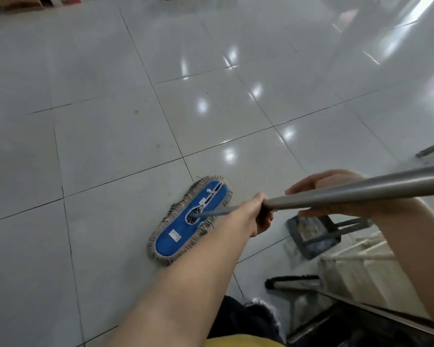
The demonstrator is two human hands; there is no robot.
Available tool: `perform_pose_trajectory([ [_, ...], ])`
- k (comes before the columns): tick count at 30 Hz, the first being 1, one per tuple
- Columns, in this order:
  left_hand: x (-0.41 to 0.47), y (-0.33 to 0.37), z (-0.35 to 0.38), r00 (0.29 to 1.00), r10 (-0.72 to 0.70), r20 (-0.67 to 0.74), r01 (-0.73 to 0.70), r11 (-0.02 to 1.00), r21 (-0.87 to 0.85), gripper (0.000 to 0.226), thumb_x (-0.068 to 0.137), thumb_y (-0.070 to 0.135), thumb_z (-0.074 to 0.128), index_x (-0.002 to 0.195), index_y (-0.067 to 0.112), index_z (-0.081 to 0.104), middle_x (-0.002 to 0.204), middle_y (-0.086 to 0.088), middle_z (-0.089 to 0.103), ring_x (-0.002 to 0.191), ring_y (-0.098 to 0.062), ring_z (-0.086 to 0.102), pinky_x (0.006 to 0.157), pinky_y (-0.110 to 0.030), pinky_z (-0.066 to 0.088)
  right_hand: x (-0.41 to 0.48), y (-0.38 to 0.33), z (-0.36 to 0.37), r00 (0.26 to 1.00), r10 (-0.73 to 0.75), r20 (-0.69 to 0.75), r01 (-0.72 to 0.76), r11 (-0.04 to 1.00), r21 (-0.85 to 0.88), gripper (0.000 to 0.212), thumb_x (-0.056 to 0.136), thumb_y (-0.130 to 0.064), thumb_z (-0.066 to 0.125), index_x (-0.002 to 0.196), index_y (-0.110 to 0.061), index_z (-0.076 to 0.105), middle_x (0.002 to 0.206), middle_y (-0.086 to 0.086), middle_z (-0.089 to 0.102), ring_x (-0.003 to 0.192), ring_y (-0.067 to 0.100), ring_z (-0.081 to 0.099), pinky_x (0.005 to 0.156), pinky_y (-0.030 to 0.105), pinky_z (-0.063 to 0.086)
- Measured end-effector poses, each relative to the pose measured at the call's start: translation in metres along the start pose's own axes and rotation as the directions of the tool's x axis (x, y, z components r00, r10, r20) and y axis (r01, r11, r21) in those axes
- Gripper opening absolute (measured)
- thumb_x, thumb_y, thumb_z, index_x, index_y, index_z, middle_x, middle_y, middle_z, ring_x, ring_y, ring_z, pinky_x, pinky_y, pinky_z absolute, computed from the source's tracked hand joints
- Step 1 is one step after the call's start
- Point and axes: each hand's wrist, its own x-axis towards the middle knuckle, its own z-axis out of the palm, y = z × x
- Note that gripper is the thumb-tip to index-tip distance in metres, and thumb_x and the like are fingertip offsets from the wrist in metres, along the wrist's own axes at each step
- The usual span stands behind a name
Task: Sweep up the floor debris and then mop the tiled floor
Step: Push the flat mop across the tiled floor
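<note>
Floor tiles (pixel 110 146), pale grey, glossy and crossed by dark grout lines, fill nearly the whole view, with light spots reflected across the middle and upper right. A few small dark specks lie on the tiles to the left of centre.

A long grey mop handle (pixel 376 190) runs from the right edge down and leftward to a flat mop head (pixel 171 246). The head is a blue oblong pad with a grey fringe, and it lies flat on the floor just below a grout crossing near the middle of the view.

At the lower right stands a white slatted rack (pixel 356 266), blurred. Just left of it, a dark dustpan (pixel 311 236) sits on the floor with mottled bits inside. Below the dustpan lie the black bristles of a broom (pixel 291 281).

The right hand (pixel 336 181) wraps the upper handle, with its fingers over the far side and its thumb under the near side. The left hand (pixel 259 216) is clenched around the handle lower down, its arm stretched forward, close above the mop head.
</note>
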Motion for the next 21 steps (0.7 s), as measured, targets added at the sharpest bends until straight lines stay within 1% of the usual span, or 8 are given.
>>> perform_pose_trajectory([
  [3,0.011,-0.011,0.007,1.0,-0.001,-0.006,0.001,1.0,-0.021,0.019,0.089,0.022,0.046,0.073,0.013,0.049,0.057,-0.001,0.048,0.041,-0.008,0.046,0.035,-0.011,0.038,0.005,0.002,0.002,0.998,0.065,0.018,-0.065,0.998,-0.007,0.03,0.088,-0.003,0.055,0.117,0.005,0.057,0.094,0.016,0.068,0.073,0.027,0.071,0.075,0.044,0.058],
  [6,0.021,-0.022,0.008,0.998,-0.039,-0.053,0.034,0.995,-0.094,0.009,0.085,0.013,0.046,0.077,0.01,0.045,0.063,-0.003,0.046,0.051,-0.011,0.047,0.035,-0.013,0.044,0.008,0.008,0.011,0.929,0.329,0.171,-0.342,0.938,0.051,0.042,0.071,-0.016,0.066,0.104,0.008,0.057,0.079,0.021,0.07,0.065,0.031,0.071,0.051,0.034,0.057],
  [8,0.029,-0.031,0.006,0.993,-0.054,-0.105,0.041,0.991,-0.127,0.011,0.087,0.008,0.043,0.075,0.009,0.041,0.066,-0.004,0.046,0.055,-0.013,0.048,0.033,-0.015,0.045,0.012,0.016,0.018,0.861,0.465,0.207,-0.455,0.885,-0.095,0.035,0.078,-0.014,0.062,0.103,0.01,0.056,0.082,0.021,0.072,0.061,0.026,0.071,0.047,0.026,0.055],
  [10,0.035,-0.043,0.006,0.984,-0.083,-0.159,0.068,0.992,-0.102,0.014,0.088,0.008,0.044,0.075,0.008,0.04,0.068,-0.005,0.048,0.056,-0.014,0.051,0.03,-0.017,0.044,0.017,0.028,0.028,0.828,0.531,0.18,-0.5,0.845,-0.189,0.019,0.089,-0.008,0.054,0.1,0.008,0.055,0.071,0.015,0.07,0.05,0.017,0.066,0.043,0.021,0.052],
  [13,0.043,-0.049,0.006,0.976,-0.1,-0.194,0.086,0.993,-0.08,0.014,0.088,0.009,0.045,0.075,0.009,0.04,0.062,-0.007,0.051,0.039,-0.016,0.055,0.028,-0.018,0.042,0.031,0.043,0.035,0.805,0.571,0.16,-0.553,0.82,-0.144,0.012,0.094,-0.009,0.049,0.085,-0.001,0.051,0.049,0.003,0.052,0.031,0.006,0.045,0.032,0.015,0.041],
  [15,0.046,-0.045,0.004,0.975,-0.096,-0.2,0.082,0.993,-0.081,0.016,0.088,0.008,0.044,0.073,0.008,0.039,0.046,-0.008,0.052,0.022,-0.014,0.048,0.027,-0.016,0.04,0.039,0.043,0.035,0.806,0.574,0.144,-0.568,0.819,-0.084,0.018,0.095,-0.015,0.048,0.08,-0.005,0.048,0.054,0.001,0.047,0.028,0.005,0.041,0.029,0.014,0.038],
  [17,0.046,-0.04,0.004,0.977,-0.075,-0.2,0.063,0.996,-0.065,0.017,0.089,0.008,0.042,0.071,0.008,0.039,0.032,-0.006,0.049,0.018,-0.013,0.045,0.027,-0.016,0.04,0.044,0.044,0.033,0.801,0.582,0.141,-0.577,0.813,-0.079,0.018,0.094,-0.019,0.049,0.08,-0.008,0.047,0.062,0.0,0.042,0.028,0.006,0.041,0.028,0.014,0.038],
  [21,0.049,-0.042,0.0,0.98,-0.082,-0.183,0.081,0.997,-0.012,0.017,0.088,0.007,0.041,0.071,0.008,0.041,0.059,-0.007,0.05,0.029,-0.015,0.053,0.028,-0.016,0.04,0.048,0.053,0.033,0.796,0.583,0.162,-0.571,0.812,-0.118,0.02,0.092,-0.022,0.05,0.076,-0.01,0.046,0.059,0.0,0.04,0.028,0.006,0.04,0.03,0.016,0.038],
])
